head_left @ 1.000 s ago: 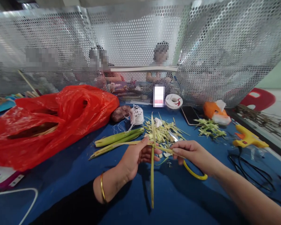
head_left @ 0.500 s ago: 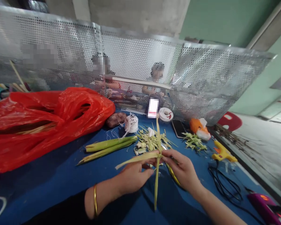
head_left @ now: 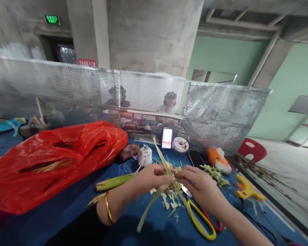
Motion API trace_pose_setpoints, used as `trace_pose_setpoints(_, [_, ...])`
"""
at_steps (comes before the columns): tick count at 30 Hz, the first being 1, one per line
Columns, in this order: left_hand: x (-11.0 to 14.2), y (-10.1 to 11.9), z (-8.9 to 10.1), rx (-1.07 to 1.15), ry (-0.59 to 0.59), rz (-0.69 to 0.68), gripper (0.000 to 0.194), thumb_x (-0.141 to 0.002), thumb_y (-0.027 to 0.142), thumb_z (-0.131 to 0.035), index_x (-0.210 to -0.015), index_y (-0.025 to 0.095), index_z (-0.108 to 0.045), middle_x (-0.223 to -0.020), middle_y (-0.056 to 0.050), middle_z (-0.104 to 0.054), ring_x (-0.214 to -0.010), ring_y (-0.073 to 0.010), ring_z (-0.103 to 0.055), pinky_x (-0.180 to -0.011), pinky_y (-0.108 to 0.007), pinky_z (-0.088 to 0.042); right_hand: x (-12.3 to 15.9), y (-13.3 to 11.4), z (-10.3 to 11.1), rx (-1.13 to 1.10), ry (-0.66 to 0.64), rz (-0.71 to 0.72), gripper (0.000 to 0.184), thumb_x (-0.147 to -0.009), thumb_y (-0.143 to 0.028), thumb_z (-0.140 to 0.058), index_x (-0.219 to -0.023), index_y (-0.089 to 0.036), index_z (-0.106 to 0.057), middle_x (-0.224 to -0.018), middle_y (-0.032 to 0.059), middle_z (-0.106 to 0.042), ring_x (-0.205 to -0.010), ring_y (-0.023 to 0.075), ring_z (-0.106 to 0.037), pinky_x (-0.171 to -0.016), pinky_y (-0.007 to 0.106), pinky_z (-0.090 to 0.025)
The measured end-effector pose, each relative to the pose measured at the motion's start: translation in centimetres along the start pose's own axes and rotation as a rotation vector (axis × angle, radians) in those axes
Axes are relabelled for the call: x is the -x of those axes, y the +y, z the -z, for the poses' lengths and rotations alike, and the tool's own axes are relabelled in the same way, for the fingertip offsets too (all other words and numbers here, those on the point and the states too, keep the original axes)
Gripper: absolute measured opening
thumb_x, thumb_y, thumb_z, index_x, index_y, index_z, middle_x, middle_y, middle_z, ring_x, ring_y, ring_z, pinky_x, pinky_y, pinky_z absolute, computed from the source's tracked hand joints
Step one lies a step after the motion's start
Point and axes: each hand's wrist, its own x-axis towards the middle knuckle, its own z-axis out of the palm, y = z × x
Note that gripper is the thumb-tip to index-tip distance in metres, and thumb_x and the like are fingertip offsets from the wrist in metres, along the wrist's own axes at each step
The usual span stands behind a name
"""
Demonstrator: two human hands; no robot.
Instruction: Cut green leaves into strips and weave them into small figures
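Pale green leaf strips (head_left: 161, 152) cross each other between my two hands, above the blue table. My left hand (head_left: 155, 176), with a gold bangle at the wrist, is closed with thumb and fingers on the strips near the crossing. Close against it, my right hand (head_left: 196, 179) pinches the strips at the same spot; the crossing itself is partly hidden by fingers. One strip end hangs down toward me. Beneath the right hand lie scissors (head_left: 204, 225) with yellow and red handles. Leaf scraps (head_left: 166, 201) are scattered under the hands.
A red plastic bag (head_left: 74, 164) fills the left side. Green stalks (head_left: 113, 182) lie beside my left forearm. String (head_left: 145, 155), a ribbon spool (head_left: 181, 145), a dark phone (head_left: 195, 158), an orange tissue pack (head_left: 218, 159) and a yellow glue gun (head_left: 248, 189) stand around. A perforated metal screen (head_left: 149, 92) borders the back.
The view has tilted up. My right hand came in to the crossing and both hands now pinch there. The leaf strips have turned from an upright cross to a slanted one.
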Motion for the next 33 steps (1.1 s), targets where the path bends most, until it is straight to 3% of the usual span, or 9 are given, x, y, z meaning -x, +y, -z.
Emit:
trace_pose_setpoints(5, [-1.8, -1.8, -0.2, -0.216, 0.187, -0.012, 0.024, -0.078, 0.031, -0.06, -0.08, 0.011, -0.073, -0.061, 0.0, -0.061, -0.057, -0.0102, -0.057, -0.053, -0.019, -0.04, -0.8, 1.7, -1.3, 0.075, 0.029, -0.017, 0.012, -0.085, -0.016, -0.053, -0.093, -0.023, -0.061, -0.077, 0.0011, -0.07, -0.068, 0.019, -0.065, -0.058, 0.027, -0.046])
trace_pose_setpoints(11, [-2.3, -3.6, -0.8, 0.091, 0.105, 0.156, 0.04, -0.072, 0.04, -0.065, -0.1, 0.012, -0.068, -0.086, -0.009, -0.071, -0.053, -0.0122, -0.064, -0.038, -0.016, -0.036, -0.9, 2.9, -2.6, 0.053, -0.008, 0.087, 0.014, -0.088, -0.013, -0.047, -0.095, -0.021, -0.057, -0.074, 0.0007, -0.069, -0.066, 0.0191, -0.064, -0.062, 0.03, -0.045])
trace_pose_setpoints(15, [-2.2, -3.5, -1.1, 0.168, 0.156, 0.229, 0.034, -0.073, 0.037, -0.063, -0.093, 0.011, -0.07, -0.089, -0.011, -0.073, -0.047, -0.0085, -0.06, -0.037, -0.015, -0.037, -1.4, 3.0, -2.0, -0.05, -0.033, 0.109, 0.016, -0.09, -0.015, -0.048, -0.095, -0.02, -0.062, -0.087, 0.0048, -0.066, -0.084, 0.021, -0.061, -0.078, 0.037, -0.045])
trace_pose_setpoints(18, [-1.9, -3.9, -2.0, 0.141, 0.106, 0.302, 0.029, -0.072, 0.036, -0.063, -0.085, 0.011, -0.071, -0.088, -0.011, -0.073, -0.046, -0.008, -0.06, -0.039, -0.016, -0.038, -1.5, 3.0, -1.9, -0.239, -0.046, -0.032, 0.017, -0.091, -0.023, -0.051, -0.096, -0.021, -0.066, -0.092, 0.0064, -0.062, -0.086, 0.0201, -0.059, -0.075, 0.035, -0.046])
trace_pose_setpoints(22, [-1.3, -4.7, -3.8, 0.063, -0.019, 0.399, 0.024, -0.073, 0.036, -0.062, -0.07, 0.012, -0.068, -0.075, -0.008, -0.071, -0.041, -0.0066, -0.055, -0.038, -0.016, -0.036, -1.3, 2.5, -2.6, -0.515, -0.11, -0.302, 0.016, -0.083, -0.033, -0.06, -0.083, -0.018, -0.066, -0.065, -0.0018, -0.051, -0.06, 0.0139, -0.051, -0.055, 0.025, -0.041])
trace_pose_setpoints(25, [-1.4, -5.0, -4.3, 0.102, -0.056, 0.438, 0.024, -0.072, 0.036, -0.059, -0.071, 0.014, -0.067, -0.065, -0.004, -0.066, -0.037, -0.0067, -0.05, -0.035, -0.016, -0.03, -0.9, 1.4, -3.3, -0.569, -0.144, -0.339, 0.021, -0.084, -0.03, -0.058, -0.067, -0.018, -0.058, -0.056, -0.0046, -0.046, -0.051, 0.0106, -0.044, -0.048, 0.022, -0.036])
trace_pose_setpoints(27, [-1.7, -4.9, -3.7, 0.164, 0.013, 0.439, 0.026, -0.07, 0.039, -0.059, -0.069, 0.014, -0.065, -0.059, -0.002, -0.062, -0.038, -0.009, -0.051, -0.035, -0.018, -0.031, -0.6, 0.6, -3.5, -0.456, -0.052, -0.192, 0.021, -0.088, -0.024, -0.052, -0.067, -0.018, -0.056, -0.057, -0.0033, -0.049, -0.051, 0.0107, -0.047, -0.049, 0.022, -0.037])
trace_pose_setpoints(30, [-2.4, -4.3, -2.0, 0.301, 0.181, 0.398, 0.021, -0.064, 0.034, -0.064, -0.061, 0.013, -0.063, -0.054, 0.0, -0.058, -0.045, -0.0109, -0.053, -0.04, -0.019, -0.038, -0.1, -0.3, -3.9, -0.07, 0.137, 0.253, 0.019, -0.09, -0.015, -0.046, -0.078, -0.016, -0.061, -0.06, 0.0003, -0.058, -0.054, 0.0133, -0.052, -0.055, 0.026, -0.04])
trace_pose_setpoints(33, [-2.7, -3.3, -0.6, 0.411, 0.258, 0.321, 0.019, -0.069, 0.029, -0.061, -0.059, 0.013, -0.063, -0.056, -0.001, -0.059, -0.046, -0.0062, -0.046, -0.039, -0.014, -0.028, 0.2, -0.5, -4.8, 0.291, 0.174, 0.586, 0.029, -0.093, -0.007, -0.036, -0.09, -0.012, -0.065, -0.069, 0.0058, -0.067, -0.064, 0.0178, -0.06, -0.068, 0.033, -0.043])
